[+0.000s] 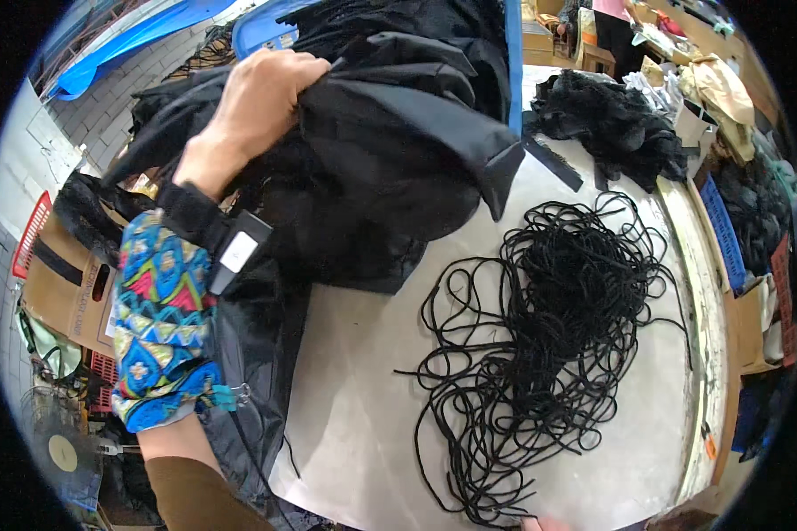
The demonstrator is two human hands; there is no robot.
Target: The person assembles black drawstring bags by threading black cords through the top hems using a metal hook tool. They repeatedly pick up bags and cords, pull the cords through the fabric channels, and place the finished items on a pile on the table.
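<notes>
My left hand [261,102] is closed on the upper edge of a piece of black fabric [372,150], which hangs in folds over the left and far part of the table. A patterned sleeve cover and a black wristband with a white-labelled tag [237,252] are on that arm. A loose, tangled heap of black cord [558,310] lies on the pale tabletop [354,389]. Only a fingertip or two of my right hand [545,524] shows at the bottom edge, close to the cord's near ends; the rest is out of frame.
More black fabric fills a blue bin [515,62] behind the held piece. Black scraps [607,124] lie at the far right of the table. A cardboard box [66,292] and a red basket [32,234] stand at left, a blue crate [723,232] at right. Another person [613,26] is in the background.
</notes>
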